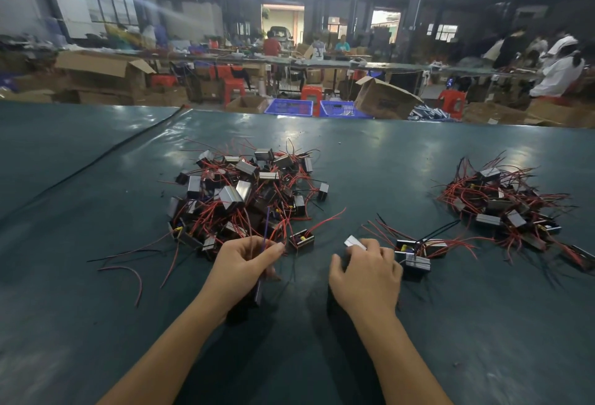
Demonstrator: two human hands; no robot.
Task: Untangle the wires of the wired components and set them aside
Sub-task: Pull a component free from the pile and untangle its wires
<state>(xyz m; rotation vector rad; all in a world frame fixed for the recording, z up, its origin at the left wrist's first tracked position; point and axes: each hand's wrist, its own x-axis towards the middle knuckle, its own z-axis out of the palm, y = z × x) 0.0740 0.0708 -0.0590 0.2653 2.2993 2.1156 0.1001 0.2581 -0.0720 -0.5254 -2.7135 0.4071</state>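
Hands at work on a dark green surface (96, 211): the left hand (248, 263), its grip pinched on thin wires (266, 227), and the right hand (367, 279), its grip curled round a small metal-clad component (354, 242). A few loose units (415, 256) lie just beside the right hand at 2 o'clock; the tangled pile (248, 192) sits at 12 o'clock, a set-aside heap (505, 208) well apart at 2 o'clock. The blocks look light and rigid, the leads limp and snag-prone, so holding a body and drawing its wires out gently seems wisest.
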